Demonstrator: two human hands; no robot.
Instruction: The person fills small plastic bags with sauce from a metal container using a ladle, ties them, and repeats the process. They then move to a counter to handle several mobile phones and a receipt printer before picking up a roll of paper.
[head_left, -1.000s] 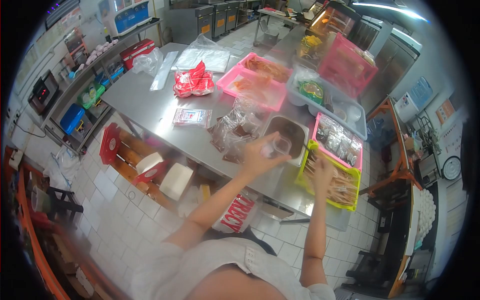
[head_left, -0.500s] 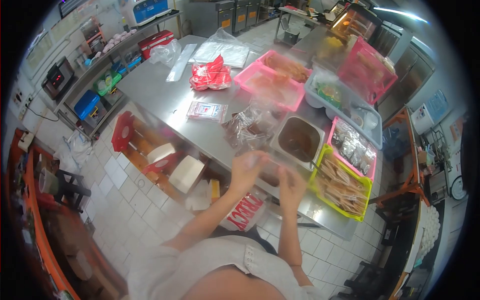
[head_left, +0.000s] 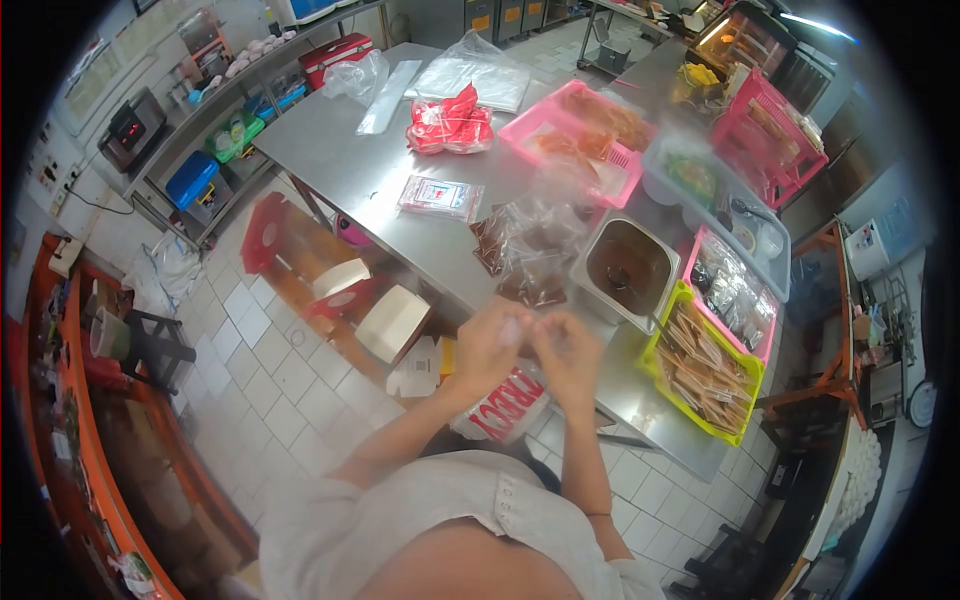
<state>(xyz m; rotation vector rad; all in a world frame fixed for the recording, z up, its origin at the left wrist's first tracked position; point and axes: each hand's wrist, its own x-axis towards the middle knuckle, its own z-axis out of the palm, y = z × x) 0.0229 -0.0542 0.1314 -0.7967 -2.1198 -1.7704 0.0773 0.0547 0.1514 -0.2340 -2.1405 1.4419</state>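
Observation:
My left hand (head_left: 487, 347) and my right hand (head_left: 566, 352) meet in front of me at the table's near edge, fingers pinched together. A whitish, see-through bit of a small plastic bag (head_left: 511, 331) shows at the left fingertips; the fingers hide most of it. Just beyond them lies a heap of clear plastic bags (head_left: 540, 225), with flat brown-filled sachets (head_left: 489, 246) around and under it. To the right of the heap stands a steel pan (head_left: 593, 287) of brown sauce (head_left: 640, 262), a ladle dipping into it.
Right of the pan are a yellow-green basket (head_left: 741, 437) of brown packets and a pink basket (head_left: 778, 318) of clear packets. Farther back are a pink tray (head_left: 520, 128), a pale blue tub (head_left: 783, 280), a red bag (head_left: 450, 122) and a pack of bags (head_left: 440, 197). Open cartons (head_left: 393, 323) stand below left.
My hands have come together; before, they were apart with clear plastic stretched between them. The view has shifted slightly, moving the table's things to the right in the picture.

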